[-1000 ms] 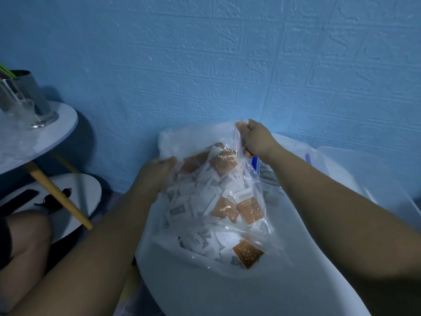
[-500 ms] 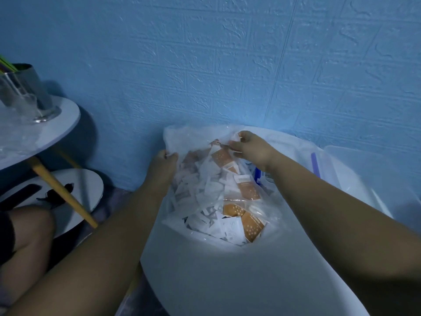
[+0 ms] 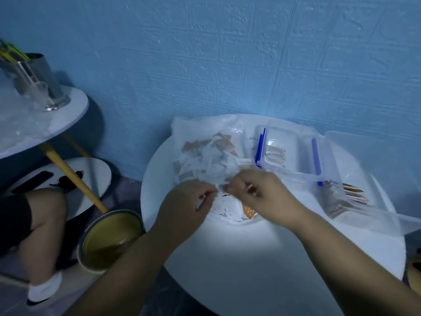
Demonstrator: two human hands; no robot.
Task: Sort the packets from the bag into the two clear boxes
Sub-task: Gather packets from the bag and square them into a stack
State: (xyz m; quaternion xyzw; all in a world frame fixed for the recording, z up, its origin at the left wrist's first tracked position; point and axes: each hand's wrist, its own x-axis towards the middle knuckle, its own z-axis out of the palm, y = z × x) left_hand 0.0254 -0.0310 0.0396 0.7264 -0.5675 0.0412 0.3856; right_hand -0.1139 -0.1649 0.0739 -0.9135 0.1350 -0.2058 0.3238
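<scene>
A clear plastic bag (image 3: 205, 142) full of white and orange-brown packets (image 3: 211, 153) lies flat on the round white table (image 3: 239, 252). My left hand (image 3: 189, 206) and my right hand (image 3: 257, 190) both pinch the bag's near edge, close together, fingers curled. The frame is blurred, so I cannot tell whether a packet is also held. Right of the bag stand two clear boxes with blue clips: the far box (image 3: 282, 147) and the near box (image 3: 355, 201), each with some packets inside.
A blue textured wall runs close behind the table. A yellow stool (image 3: 109, 238) stands at the table's left edge. Further left are a higher white table (image 3: 68, 110) with a metal cup (image 3: 43, 80), and a person's knee (image 3: 43, 201). A clear lid (image 3: 376, 147) leans at the far right.
The bag was held upright by its top with hands apart; now it lies flat on the table. Both hands have come down and together at its near edge. The view tilted down.
</scene>
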